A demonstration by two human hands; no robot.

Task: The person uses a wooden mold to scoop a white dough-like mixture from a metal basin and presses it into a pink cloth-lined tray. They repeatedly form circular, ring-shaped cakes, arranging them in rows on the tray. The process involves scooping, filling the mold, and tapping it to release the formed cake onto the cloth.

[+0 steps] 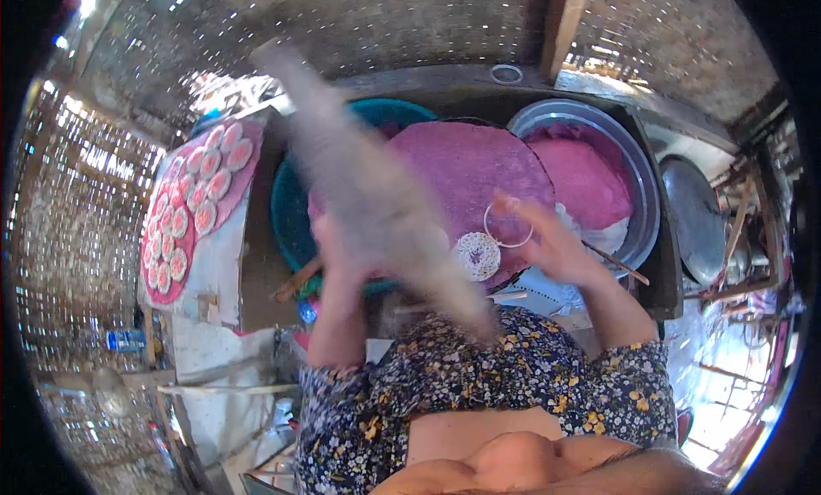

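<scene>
My left hand (338,247) is blurred and partly behind a large pale rolling pin (376,187), which it appears to grip. The pin slants across the view, thick in the middle and narrower at both ends, smeared by motion. Between its fingertips my right hand (552,243) pinches a thin pale ring (510,243). Below both hands is a round board covered by a purple-pink sheet (479,165), perhaps dough or cloth. A white, lacy round piece (477,256) with a pinkish centre lies on its near edge, beside the ring.
A metal basin (643,178) with a pink mass (577,183) stands at the right. Behind the board is a teal tub (286,208). Several round pink-and-white pieces (205,183) lie on pink cloth at the left. Sticks (295,281) jut out near the board; woven walls surround the bench.
</scene>
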